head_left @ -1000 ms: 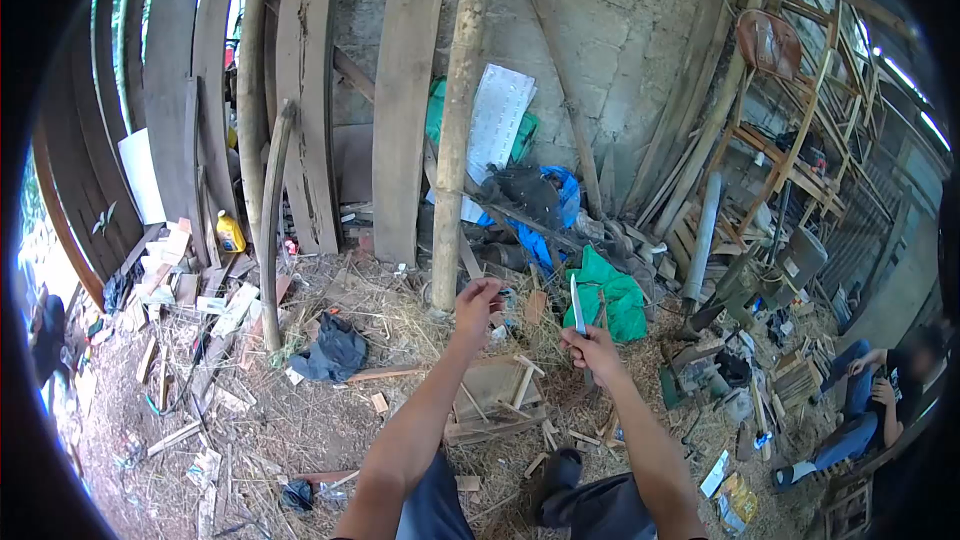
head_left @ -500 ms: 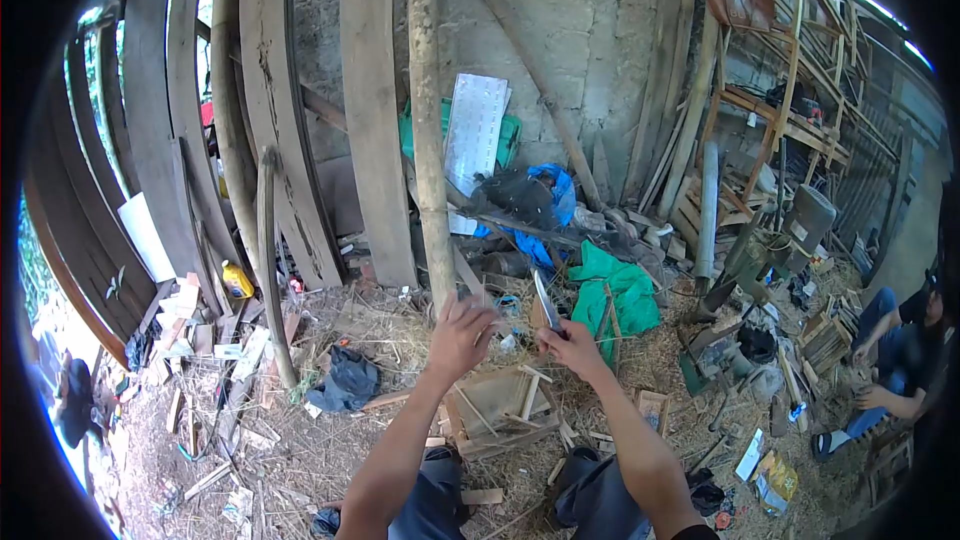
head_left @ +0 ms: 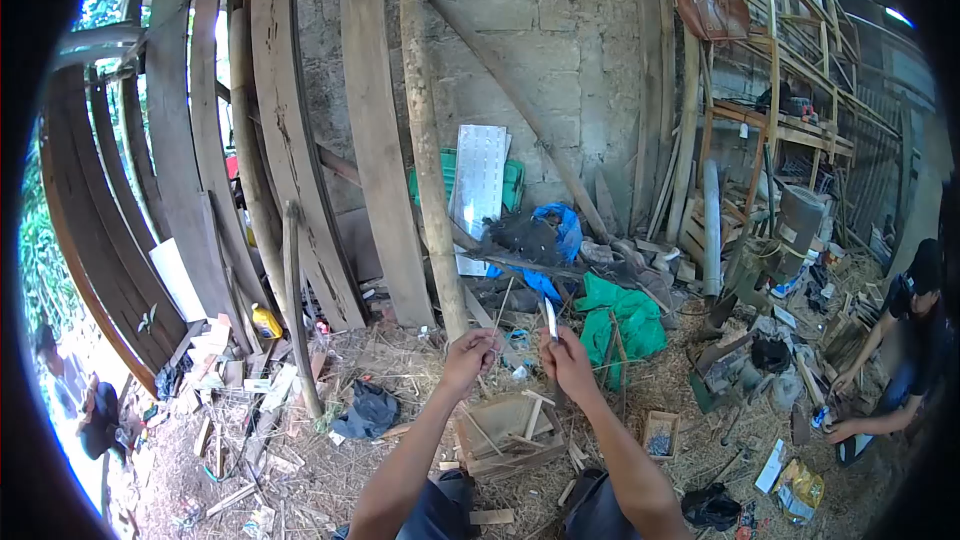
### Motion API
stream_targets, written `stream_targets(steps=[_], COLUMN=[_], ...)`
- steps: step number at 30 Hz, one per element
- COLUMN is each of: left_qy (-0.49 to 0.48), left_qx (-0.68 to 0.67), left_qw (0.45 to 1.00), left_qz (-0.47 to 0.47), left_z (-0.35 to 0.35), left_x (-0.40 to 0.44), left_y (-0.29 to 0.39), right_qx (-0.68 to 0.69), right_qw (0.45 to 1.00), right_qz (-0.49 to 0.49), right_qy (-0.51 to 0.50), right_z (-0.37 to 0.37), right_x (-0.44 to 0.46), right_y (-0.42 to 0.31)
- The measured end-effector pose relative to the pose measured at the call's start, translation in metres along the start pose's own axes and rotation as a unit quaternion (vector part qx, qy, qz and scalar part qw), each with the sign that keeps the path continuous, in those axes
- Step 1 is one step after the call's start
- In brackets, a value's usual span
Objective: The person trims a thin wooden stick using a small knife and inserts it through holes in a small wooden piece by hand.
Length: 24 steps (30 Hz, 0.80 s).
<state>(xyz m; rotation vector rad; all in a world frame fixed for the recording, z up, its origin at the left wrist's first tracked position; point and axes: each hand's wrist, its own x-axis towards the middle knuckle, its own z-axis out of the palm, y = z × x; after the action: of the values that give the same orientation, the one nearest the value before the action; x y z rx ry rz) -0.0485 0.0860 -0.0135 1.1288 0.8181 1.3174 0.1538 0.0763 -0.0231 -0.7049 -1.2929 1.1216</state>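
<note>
A knife [head_left: 551, 318] stands blade up in my right hand [head_left: 570, 365], whose fingers are wrapped round its handle. To its left, my left hand [head_left: 470, 360] is closed in a pinch. A thin pale strip [head_left: 503, 302] runs up from its fingertips; its lower part is hidden in the fingers. The two hands are apart, at about the same height. Below them on the ground sits a shallow wooden box [head_left: 510, 440] with loose sticks lying across it.
A black plastic bag [head_left: 366, 410] lies to the left, a green sheet [head_left: 620, 325] ahead right. A small tray [head_left: 660, 434] of bits sits near my right knee. A bamboo post [head_left: 425, 140] rises in front. People crouch at right [head_left: 905, 340] and far left [head_left: 85, 400].
My left hand, blurred with its fingers raised before, is now closed in a pinch. The knife now points more nearly straight up. The view has tilted upward and shifted a little.
</note>
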Motion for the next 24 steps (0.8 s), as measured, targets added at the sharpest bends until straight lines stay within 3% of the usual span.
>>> stream_targets(steps=[3, 4, 7, 9, 11, 13, 15, 19, 22, 24], left_qy=[-0.026, -0.04, -0.035, -0.072, -0.058, -0.051, -0.06, -0.057, -0.074, -0.1], left_qx=[-0.024, -0.035, -0.003, -0.018, 0.096, 0.165, 0.227, 0.28, 0.193, 0.129], left_qw=[0.999, 0.998, 0.999, 0.997, 0.993, 0.983, 0.966, 0.956, 0.978, 0.984], left_qz=[-0.02, -0.027, -0.03, -0.009, 0.042, 0.058, 0.111, 0.064, 0.028, -0.068], left_z=[0.012, 0.015, 0.022, 0.017, 0.018, 0.016, 0.013, 0.005, 0.003, 0.0], left_x=[-0.007, -0.009, -0.013, -0.005, -0.005, 0.002, 0.001, -0.015, -0.022, -0.028], left_y=[0.009, 0.009, 0.0, -0.019, -0.022, -0.031, -0.041, -0.031, -0.022, -0.014], right_qx=[-0.087, -0.154, -0.135, -0.096, -0.071, -0.051, -0.044, 0.037, 0.006, 0.026], right_qw=[0.996, 0.988, 0.987, 0.995, 0.992, 0.995, 0.977, 0.961, 0.967, 0.968], right_qz=[0.034, -0.006, -0.066, -0.028, 0.085, 0.056, 0.18, 0.255, 0.249, 0.249], right_qy=[-0.013, -0.032, -0.058, -0.007, -0.059, -0.061, -0.103, -0.103, -0.058, -0.027], right_z=[-0.002, -0.001, -0.007, 0.003, 0.008, 0.008, 0.005, 0.004, 0.005, -0.005], right_x=[-0.01, -0.012, -0.002, -0.004, -0.006, 0.001, 0.001, 0.003, 0.008, 0.012], right_y=[-0.017, -0.023, 0.008, -0.001, -0.018, -0.005, 0.001, 0.001, -0.004, -0.015])
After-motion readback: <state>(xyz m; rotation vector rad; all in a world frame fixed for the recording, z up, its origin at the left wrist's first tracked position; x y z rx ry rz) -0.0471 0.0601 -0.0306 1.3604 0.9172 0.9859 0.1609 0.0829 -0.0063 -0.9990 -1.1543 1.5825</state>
